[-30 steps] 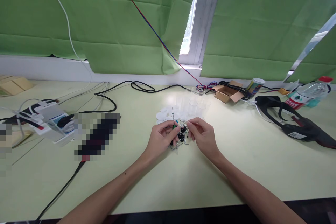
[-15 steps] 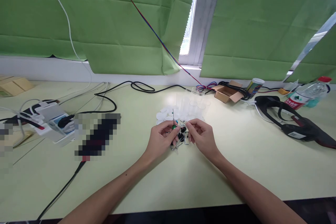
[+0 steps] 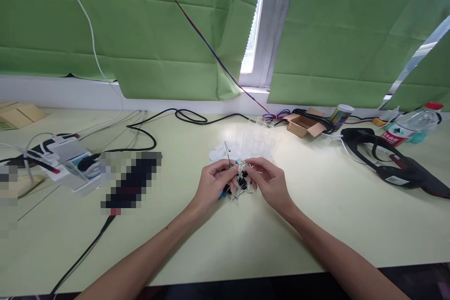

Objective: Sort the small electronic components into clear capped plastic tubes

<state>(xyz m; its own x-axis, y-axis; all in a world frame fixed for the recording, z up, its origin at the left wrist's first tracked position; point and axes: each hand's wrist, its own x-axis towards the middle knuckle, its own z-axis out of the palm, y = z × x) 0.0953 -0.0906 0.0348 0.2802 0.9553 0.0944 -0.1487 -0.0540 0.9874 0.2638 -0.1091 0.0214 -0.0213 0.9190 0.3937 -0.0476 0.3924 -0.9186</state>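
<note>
My left hand (image 3: pixel 217 179) is closed in a pinch on a small green part with a long thin wire (image 3: pixel 228 153) that points up and away. My right hand (image 3: pixel 266 177) is beside it, thumb and forefinger pressed together near a thin metal piece; what they grip is too small to make out. Between and below the hands lies a pile of small parts, with black round pieces (image 3: pixel 242 183), bent metal pins (image 3: pixel 250 187) and blue bits (image 3: pixel 222 195). Just behind are white round caps (image 3: pixel 215 154) and several clear plastic tubes (image 3: pixel 258 143).
A small open cardboard box (image 3: pixel 303 127) and a printed can (image 3: pixel 341 117) stand at the back. To the right are a black headset (image 3: pixel 393 168) and a plastic bottle (image 3: pixel 404 129). On the left, a white power strip (image 3: pixel 75 164) and black cables (image 3: pixel 191 118) lie on the table.
The thin wire in my left hand has tilted to the left. Both hands have shifted only slightly, and blue bits now show below my left hand.
</note>
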